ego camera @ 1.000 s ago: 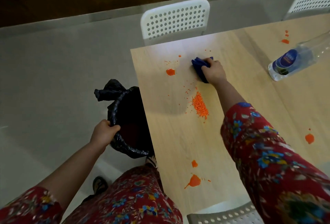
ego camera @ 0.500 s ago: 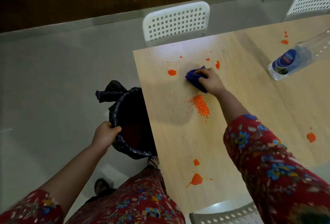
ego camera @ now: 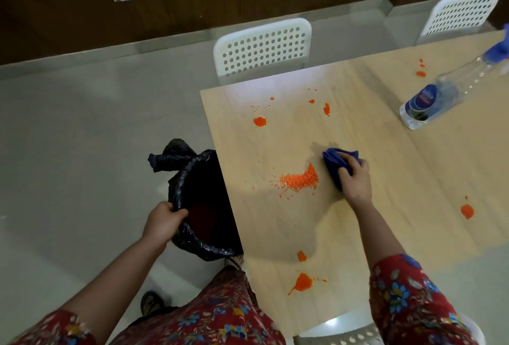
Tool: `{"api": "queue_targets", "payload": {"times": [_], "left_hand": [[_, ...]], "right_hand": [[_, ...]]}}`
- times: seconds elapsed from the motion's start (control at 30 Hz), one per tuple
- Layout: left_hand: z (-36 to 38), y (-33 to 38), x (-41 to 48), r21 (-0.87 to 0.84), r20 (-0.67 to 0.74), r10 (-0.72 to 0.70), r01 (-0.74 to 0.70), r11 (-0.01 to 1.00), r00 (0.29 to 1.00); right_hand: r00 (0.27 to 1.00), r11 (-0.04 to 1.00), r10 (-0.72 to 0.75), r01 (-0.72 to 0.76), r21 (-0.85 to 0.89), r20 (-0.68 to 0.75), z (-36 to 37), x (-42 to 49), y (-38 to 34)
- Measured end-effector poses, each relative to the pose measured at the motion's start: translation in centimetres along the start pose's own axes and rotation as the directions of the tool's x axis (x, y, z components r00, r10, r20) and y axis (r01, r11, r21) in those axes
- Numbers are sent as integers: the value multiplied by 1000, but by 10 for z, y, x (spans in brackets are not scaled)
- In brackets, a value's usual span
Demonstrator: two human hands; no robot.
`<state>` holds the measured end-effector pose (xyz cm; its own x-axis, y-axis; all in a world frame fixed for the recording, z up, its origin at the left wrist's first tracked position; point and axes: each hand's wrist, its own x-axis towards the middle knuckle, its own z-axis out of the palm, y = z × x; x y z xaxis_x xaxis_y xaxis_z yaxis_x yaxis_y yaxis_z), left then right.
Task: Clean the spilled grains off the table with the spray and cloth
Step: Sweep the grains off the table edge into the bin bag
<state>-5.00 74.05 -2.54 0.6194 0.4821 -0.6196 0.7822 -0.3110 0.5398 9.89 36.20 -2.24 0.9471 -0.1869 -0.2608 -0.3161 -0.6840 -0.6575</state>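
On a pale wooden counter (ego camera: 385,220) spotted with orange, the right hand (ego camera: 355,182) grips a bunched blue cloth (ego camera: 334,162) just beside a pile of orange grains (ego camera: 300,179). The left hand (ego camera: 162,221) holds the rim of a black-lined bin (ego camera: 180,179) at the counter's edge. The spray bottle (ego camera: 446,94) sits well apart.

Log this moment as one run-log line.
left hand grips black bin bag rim | right hand holds blue cloth on table beside orange grain pile | spray bottle on table, untouched | orange splotches unwiped

Left hand (ego camera: 162,220) low, fingers (ego camera: 178,214) clenched, right hand (ego camera: 355,179) outstretched, fingers (ego camera: 346,155) curled
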Motion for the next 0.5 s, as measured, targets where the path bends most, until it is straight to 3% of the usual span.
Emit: {"api": "queue_targets", "payload": {"times": [0.13,0.2,0.3,0.43,0.5], "left_hand": [[1,3,-3,-5,16,13,-13,1000,1000],[1,3,-4,-3,20,18,-18,1000,1000],[3,-1,-8,3,17,16,-16,1000,1000],[4,-7,-11,-15,3,20,-20,1000,1000],[5,-8,-12,-26,-3,21,-21,999,1000]], "right_hand": [[980,985,-167,170,-24,110,36,-21,-26],[963,978,-210,205,47,170,48,-33,-34],[992,975,-125,122,184,3,39,-46,-26],[977,989,132,-120,83,-165,17,-67,9],[971,990,137,-128,58,-196,31,-88,6]]}}
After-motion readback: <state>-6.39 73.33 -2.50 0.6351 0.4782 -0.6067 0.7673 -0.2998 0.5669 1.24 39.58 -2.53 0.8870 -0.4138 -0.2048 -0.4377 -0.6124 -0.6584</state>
